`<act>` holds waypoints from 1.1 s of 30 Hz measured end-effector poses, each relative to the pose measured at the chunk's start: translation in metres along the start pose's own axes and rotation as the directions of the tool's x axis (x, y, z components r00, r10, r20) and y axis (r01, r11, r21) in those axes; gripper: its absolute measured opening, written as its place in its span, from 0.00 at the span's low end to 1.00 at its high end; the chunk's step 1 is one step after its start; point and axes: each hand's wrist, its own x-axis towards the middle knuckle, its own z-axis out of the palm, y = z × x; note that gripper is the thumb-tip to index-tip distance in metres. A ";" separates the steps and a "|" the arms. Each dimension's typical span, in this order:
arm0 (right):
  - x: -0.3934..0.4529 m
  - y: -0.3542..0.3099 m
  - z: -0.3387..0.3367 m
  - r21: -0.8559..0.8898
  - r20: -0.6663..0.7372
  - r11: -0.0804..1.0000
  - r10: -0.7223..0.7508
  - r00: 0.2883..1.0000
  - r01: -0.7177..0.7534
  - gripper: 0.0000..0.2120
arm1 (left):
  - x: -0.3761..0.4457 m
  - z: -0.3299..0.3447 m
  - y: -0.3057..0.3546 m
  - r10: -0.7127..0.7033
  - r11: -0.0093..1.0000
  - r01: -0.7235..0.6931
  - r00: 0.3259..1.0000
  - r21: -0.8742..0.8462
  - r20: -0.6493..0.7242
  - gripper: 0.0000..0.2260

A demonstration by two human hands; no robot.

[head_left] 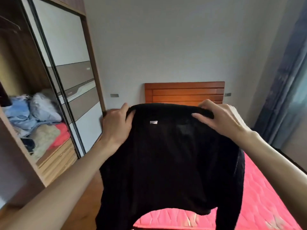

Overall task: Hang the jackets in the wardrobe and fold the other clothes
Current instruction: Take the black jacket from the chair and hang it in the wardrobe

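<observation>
Left hand (116,123) and right hand (219,117) pinching black garment (169,160), small label (153,122) unreadable

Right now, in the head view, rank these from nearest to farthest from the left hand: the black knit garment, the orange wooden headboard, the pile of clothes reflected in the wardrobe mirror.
1. Black knit garment: gripped by the left hand at its top edge.
2. Orange wooden headboard: just beyond, up and to the right.
3. Pile of clothes in the wardrobe mirror: far off to the left.

Black top (169,160) held up, hanging above bed.
</observation>
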 end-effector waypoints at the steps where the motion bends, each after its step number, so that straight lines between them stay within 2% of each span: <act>1: 0.005 -0.010 0.008 0.014 0.042 0.999 -0.046 0.998 0.046 0.18 | 0.001 -0.010 -0.011 -0.022 1.000 0.022 1.000 0.011 -0.006 0.10; 4: 0.021 -0.043 0.040 0.021 0.148 0.996 -0.084 0.985 0.082 0.17 | -0.002 -0.036 -0.039 -0.039 0.999 0.039 0.999 -0.009 -0.009 0.08; 7: 0.039 -0.077 0.077 -0.012 0.238 0.999 0.039 0.971 -0.037 0.13 | -0.008 -0.055 -0.058 -0.052 0.999 0.052 0.999 0.006 -0.007 0.07; 10: 0.058 -0.115 0.108 -0.050 0.322 0.976 0.215 0.922 -0.210 0.12 | -0.011 -0.068 -0.076 -0.057 0.995 0.057 0.998 0.082 -0.006 0.07; 12: 0.075 -0.137 0.126 0.039 0.395 0.955 0.256 0.883 -0.294 0.11 | -0.011 -0.074 -0.092 -0.076 0.992 0.078 0.997 0.102 -0.021 0.06; 14: 0.095 -0.155 0.145 0.148 0.452 0.929 0.240 0.859 -0.338 0.06 | -0.009 -0.079 -0.112 -0.108 0.988 0.113 0.993 0.104 -0.047 0.06; 17: 0.125 -0.176 0.173 0.276 0.519 0.866 0.231 0.823 -0.417 0.11 | -0.007 -0.086 -0.146 -0.159 0.977 0.169 0.983 0.129 -0.087 0.08; 19: 0.144 -0.186 0.193 0.405 0.593 0.775 0.181 0.785 -0.485 0.10 | -0.006 -0.092 -0.171 -0.164 0.963 0.185 0.979 0.196 -0.117 0.07; 21: 0.166 -0.191 0.215 0.552 0.651 0.642 0.067 0.756 -0.532 0.09 | -0.001 -0.097 -0.199 -0.182 0.944 0.216 0.971 0.249 -0.156 0.07; 23: 0.187 -0.196 0.236 0.648 0.658 0.593 -0.120 0.744 -0.477 0.07 | 0.008 -0.098 -0.228 -0.222 0.928 0.266 0.957 0.259 -0.187 0.08; 24: 0.197 -0.199 0.248 0.665 0.643 0.618 -0.189 0.742 -0.420 0.09 | 0.014 -0.097 -0.241 -0.245 0.918 0.293 0.949 0.268 -0.196 0.08; 27: 0.227 -0.207 0.285 0.585 0.587 0.772 -0.191 0.786 -0.249 0.04 | 0.031 -0.090 -0.277 -0.291 0.869 0.337 0.940 0.363 -0.177 0.10; 29: 0.249 -0.211 0.307 0.482 0.479 0.874 -0.206 0.853 -0.060 0.03 | 0.043 -0.086 -0.298 -0.281 0.844 0.316 0.949 0.433 -0.143 0.11; 31: 0.271 -0.213 0.326 0.451 0.354 0.891 -0.241 0.904 0.061 0.02 | 0.056 -0.083 -0.319 -0.270 0.831 0.295 0.955 0.472 -0.122 0.10; 33: 0.291 -0.214 0.347 0.503 0.294 0.860 -0.266 0.918 0.089 0.09 | 0.068 -0.080 -0.341 -0.281 0.829 0.305 0.952 0.469 -0.122 0.10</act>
